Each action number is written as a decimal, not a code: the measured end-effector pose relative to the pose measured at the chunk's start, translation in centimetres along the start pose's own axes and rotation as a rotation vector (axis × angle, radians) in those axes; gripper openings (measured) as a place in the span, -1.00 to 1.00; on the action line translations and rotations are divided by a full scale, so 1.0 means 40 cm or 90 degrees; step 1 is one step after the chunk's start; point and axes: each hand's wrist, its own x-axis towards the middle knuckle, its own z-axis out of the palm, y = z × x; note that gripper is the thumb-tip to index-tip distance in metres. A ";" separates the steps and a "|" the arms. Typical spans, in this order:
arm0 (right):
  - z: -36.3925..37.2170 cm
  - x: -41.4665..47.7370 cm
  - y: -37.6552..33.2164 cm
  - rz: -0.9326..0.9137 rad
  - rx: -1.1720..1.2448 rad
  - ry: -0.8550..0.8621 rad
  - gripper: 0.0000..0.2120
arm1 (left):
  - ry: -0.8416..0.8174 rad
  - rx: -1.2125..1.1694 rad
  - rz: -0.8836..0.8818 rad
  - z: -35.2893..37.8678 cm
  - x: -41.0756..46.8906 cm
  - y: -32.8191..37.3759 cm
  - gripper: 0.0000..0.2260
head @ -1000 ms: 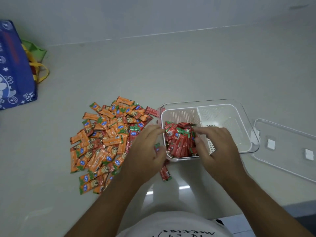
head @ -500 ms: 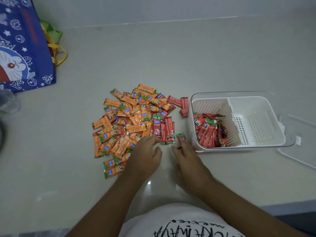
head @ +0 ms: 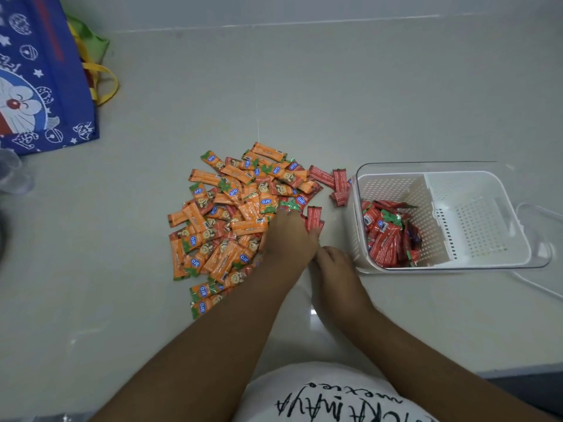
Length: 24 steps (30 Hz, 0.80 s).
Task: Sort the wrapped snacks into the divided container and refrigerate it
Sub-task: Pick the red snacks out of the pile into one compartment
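Your left hand (head: 289, 239) fingers pinch red snacks (head: 313, 216) at the pile (head: 225, 220) edge; right hand (head: 335, 272) fingers hidden, can't tell.

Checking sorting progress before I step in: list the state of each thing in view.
divided container: uncovered; left compartment partly filled, right compartment empty
sorted red snacks: heaped in left compartment
snack pile: loose on counter, orange mixed with red
left hand: on pile's right edge, touching loose red snacks; grip unclear
right hand: beside left hand, near counter; grip unclear
lid: off, lying right of container
blue bag: upright, far left
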 end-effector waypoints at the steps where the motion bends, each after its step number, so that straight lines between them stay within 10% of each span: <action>1: 0.001 0.001 -0.001 0.007 0.001 0.000 -0.46 | -0.007 0.015 -0.006 0.003 0.009 0.006 -0.56; 8: 0.001 0.013 -0.006 0.030 -0.029 -0.014 -0.74 | -0.064 0.101 0.015 0.011 0.046 0.019 -0.73; 14: -0.043 -0.005 -0.011 -0.066 0.073 0.032 -0.54 | 0.029 -0.144 0.112 -0.023 0.024 -0.024 -0.72; 24: -0.061 -0.057 -0.024 -0.004 0.137 -0.058 -0.51 | -0.062 -0.499 -0.185 -0.058 -0.028 -0.105 -0.82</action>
